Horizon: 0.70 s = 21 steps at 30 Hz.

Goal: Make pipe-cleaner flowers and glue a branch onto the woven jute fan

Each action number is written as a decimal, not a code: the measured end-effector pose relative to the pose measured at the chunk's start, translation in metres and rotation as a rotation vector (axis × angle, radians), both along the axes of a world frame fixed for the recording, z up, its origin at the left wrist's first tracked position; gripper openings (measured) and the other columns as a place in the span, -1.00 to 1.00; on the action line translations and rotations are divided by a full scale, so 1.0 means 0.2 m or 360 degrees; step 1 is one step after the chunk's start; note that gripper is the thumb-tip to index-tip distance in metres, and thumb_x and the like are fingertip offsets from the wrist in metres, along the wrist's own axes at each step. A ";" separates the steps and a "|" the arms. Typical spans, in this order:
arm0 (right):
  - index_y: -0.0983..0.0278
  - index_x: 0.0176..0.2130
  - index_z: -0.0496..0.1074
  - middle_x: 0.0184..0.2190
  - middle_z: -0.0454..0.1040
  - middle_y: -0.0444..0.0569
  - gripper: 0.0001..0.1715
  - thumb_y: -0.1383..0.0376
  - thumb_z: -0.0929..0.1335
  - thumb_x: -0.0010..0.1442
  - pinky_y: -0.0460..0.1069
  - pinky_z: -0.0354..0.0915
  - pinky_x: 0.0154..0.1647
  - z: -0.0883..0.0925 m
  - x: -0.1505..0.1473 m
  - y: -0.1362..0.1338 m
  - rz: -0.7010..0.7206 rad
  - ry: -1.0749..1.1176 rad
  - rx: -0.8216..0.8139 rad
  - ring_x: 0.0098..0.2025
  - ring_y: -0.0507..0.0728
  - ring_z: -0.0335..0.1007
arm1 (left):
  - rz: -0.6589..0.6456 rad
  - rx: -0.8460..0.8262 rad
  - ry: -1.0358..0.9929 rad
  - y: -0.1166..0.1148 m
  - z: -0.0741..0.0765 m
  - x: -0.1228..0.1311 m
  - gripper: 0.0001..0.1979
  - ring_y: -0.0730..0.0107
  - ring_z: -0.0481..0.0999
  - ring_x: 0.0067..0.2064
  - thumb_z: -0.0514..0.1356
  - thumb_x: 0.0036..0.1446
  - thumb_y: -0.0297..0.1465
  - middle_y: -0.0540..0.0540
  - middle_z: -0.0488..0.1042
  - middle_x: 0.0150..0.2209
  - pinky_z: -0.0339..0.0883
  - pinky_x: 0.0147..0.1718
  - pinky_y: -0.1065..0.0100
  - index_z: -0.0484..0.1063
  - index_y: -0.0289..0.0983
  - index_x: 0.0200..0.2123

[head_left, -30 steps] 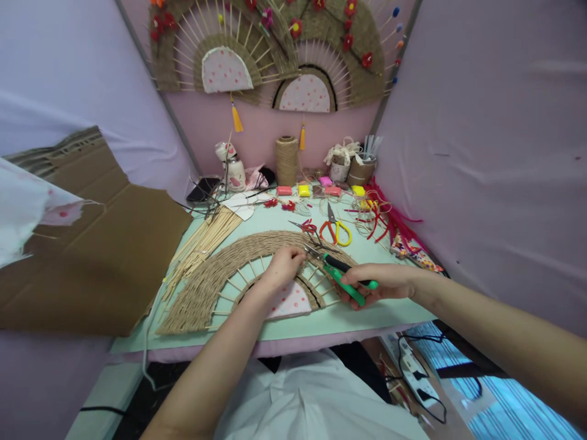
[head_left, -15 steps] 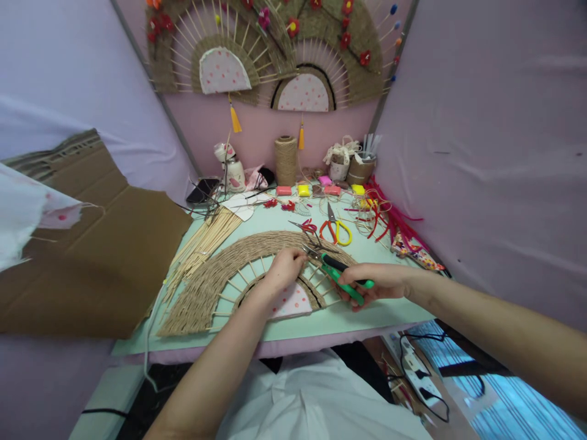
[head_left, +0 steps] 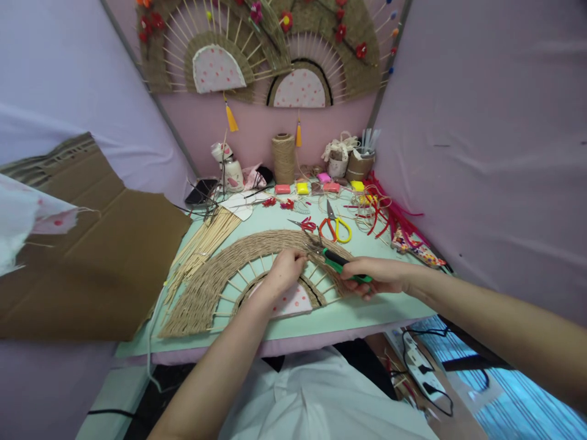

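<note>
My right hand [head_left: 373, 278] is wrapped round the handles of green-and-black pliers [head_left: 338, 260]. Their metal jaws reach left over the woven twine band of a fan [head_left: 202, 290], close to a thin dark twig. The fan lies flat on the table, with thin wooden ribs and a white, red-dotted half-round centre. Over the ribs, just left of the jaws, my left hand [head_left: 288, 269] is closed in a pinch; what its fingertips hold is too small to make out. Scissors with orange and yellow handles [head_left: 337, 227] lie behind the pliers, beside small red-handled scissors [head_left: 308, 225].
Cardboard [head_left: 92, 256] with dotted cloth on it stands at the left, near a bundle of thin sticks [head_left: 208, 244]. A twine spool [head_left: 283, 159], a jar [head_left: 233, 176] and clay packets line the back. Red pipe cleaners [head_left: 387, 205] lie right. Finished fans [head_left: 362, 79] hang behind.
The pliers' handles have come closer together in my right hand. My left hand keeps nearly the same place over the fan. The whole view has shifted slightly.
</note>
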State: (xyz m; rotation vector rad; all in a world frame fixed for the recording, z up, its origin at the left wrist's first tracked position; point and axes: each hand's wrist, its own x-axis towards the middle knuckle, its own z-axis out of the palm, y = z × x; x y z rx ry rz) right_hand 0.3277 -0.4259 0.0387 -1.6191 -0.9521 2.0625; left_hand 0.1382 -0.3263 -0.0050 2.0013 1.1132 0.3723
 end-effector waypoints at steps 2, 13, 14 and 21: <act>0.26 -0.50 0.25 -0.59 0.19 -0.22 -0.82 0.22 0.33 -0.04 -0.15 0.16 -0.59 0.01 0.00 -0.02 0.0048 -0.0004 0.0026 -0.61 -0.09 0.03 | -0.0030 0.0033 0.0044 0.01 0.03 -0.03 -0.79 0.49 0.17 -0.53 0.03 0.03 -0.41 0.06 0.20 -0.63 -0.01 -0.50 0.41 0.25 -0.29 -0.62; 0.29 -0.11 0.39 -0.45 0.30 -0.14 -0.51 0.18 0.40 -0.07 -0.02 0.30 -0.29 -0.05 0.11 -0.35 -0.0198 0.0184 0.0413 -0.41 0.04 0.22 | -0.0279 0.0532 0.0192 0.29 0.10 -0.01 -0.80 0.37 0.35 -0.34 0.06 0.01 -0.50 -0.05 0.40 -0.41 0.18 -0.33 0.38 0.42 -0.29 -0.29; 0.29 -0.10 0.39 -0.44 0.30 -0.13 -0.49 0.16 0.40 -0.07 0.00 0.31 -0.26 -0.06 0.13 -0.38 -0.0261 0.0206 0.0418 -0.40 0.05 0.23 | -0.0376 0.0566 0.0155 0.32 0.08 0.02 -0.79 0.35 0.36 -0.30 0.08 -0.01 -0.51 -0.06 0.41 -0.37 0.21 -0.28 0.37 0.45 -0.29 -0.29; 0.27 -0.07 0.39 -0.38 0.33 -0.07 -0.44 0.12 0.40 -0.08 0.05 0.30 -0.20 -0.13 0.20 -0.48 -0.0468 0.0202 0.0454 -0.34 0.11 0.28 | -0.0711 0.0420 -0.0049 0.44 -0.05 0.17 -0.79 0.34 0.37 -0.21 0.21 -0.06 -0.52 -0.08 0.29 -0.29 0.28 -0.13 0.32 0.53 -0.32 -0.29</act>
